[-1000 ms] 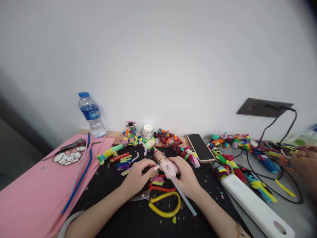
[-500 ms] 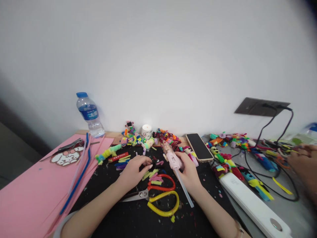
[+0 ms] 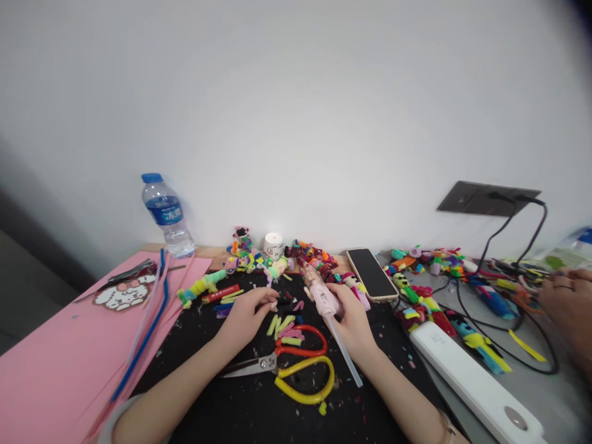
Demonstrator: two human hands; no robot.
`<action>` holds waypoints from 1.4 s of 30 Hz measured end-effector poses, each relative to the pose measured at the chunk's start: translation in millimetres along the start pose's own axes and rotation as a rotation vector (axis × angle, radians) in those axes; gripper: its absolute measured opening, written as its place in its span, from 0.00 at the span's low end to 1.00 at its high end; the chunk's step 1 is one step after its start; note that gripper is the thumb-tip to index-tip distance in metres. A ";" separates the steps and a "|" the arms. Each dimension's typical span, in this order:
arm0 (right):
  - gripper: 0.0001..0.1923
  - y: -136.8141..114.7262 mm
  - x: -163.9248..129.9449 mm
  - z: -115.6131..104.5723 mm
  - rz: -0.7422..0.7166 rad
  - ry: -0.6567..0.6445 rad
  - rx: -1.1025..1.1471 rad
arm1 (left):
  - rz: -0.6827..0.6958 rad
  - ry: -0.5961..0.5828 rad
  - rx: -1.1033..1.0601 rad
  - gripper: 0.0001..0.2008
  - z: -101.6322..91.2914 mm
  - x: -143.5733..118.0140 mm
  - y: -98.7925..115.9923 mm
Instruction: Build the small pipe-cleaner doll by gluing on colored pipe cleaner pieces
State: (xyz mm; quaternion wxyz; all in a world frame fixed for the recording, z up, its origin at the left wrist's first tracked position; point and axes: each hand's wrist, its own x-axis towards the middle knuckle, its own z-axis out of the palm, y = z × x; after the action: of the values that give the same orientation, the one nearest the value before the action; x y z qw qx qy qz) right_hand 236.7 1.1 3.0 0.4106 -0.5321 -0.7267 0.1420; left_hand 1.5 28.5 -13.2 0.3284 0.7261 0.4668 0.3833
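My right hand (image 3: 354, 320) is wrapped round a pale pink hot glue gun (image 3: 326, 301), its stained nozzle pointing away from me and a clear glue stick (image 3: 345, 354) jutting from its back. To the left, my left hand (image 3: 245, 317) has thumb and fingers pinched together; anything between them is too small to make out. A small dark piece (image 3: 289, 303) lies by those fingertips. Short yellow-green pipe cleaner pieces (image 3: 280, 325) and pink ones (image 3: 290, 332) are just in front. Scissors (image 3: 277, 364) with one red and one yellow handle lie open between my forearms.
Pipe cleaner dolls (image 3: 245, 259) line the wall beside a white cup (image 3: 273, 245) and a phone (image 3: 372, 273). At left are a water bottle (image 3: 169, 216) and pink sheets (image 3: 55, 364). A white device (image 3: 476, 382), cables and another person's hand (image 3: 567, 302) are at right.
My left hand has lifted slightly and drawn back from the yellow-green pieces, baring more of them. The glue gun and my right hand have stayed in place.
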 end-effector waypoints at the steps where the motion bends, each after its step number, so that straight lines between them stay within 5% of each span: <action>1: 0.15 0.1 -0.1 0.0 0.001 -0.004 0.000 | -0.022 0.015 -0.036 0.06 0.0 0.3 -0.3; 7: 0.15 1.4 -0.2 0.3 -0.005 0.003 0.005 | -0.044 0.068 -0.113 0.08 -1.1 0.3 -0.4; 12: 0.15 0.7 -0.2 0.2 -0.007 -0.002 0.009 | 0.009 0.059 0.064 0.08 -1.4 -0.3 0.7; 27: 0.15 -0.1 0.5 -0.1 -0.001 -0.006 0.004 | 0.240 -0.220 0.232 0.02 -1.5 -9.3 15.0; 42: 0.14 -0.9 0.4 -0.7 -0.014 0.008 -0.017 | 0.090 -0.142 0.105 0.07 -2.2 -3.3 8.4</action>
State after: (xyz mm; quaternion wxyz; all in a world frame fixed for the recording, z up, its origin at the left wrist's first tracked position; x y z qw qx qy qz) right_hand 236.6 1.0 4.2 0.4098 -0.5309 -0.7302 0.1309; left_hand 2.2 22.8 -5.9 0.3047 0.7880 0.4285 0.3203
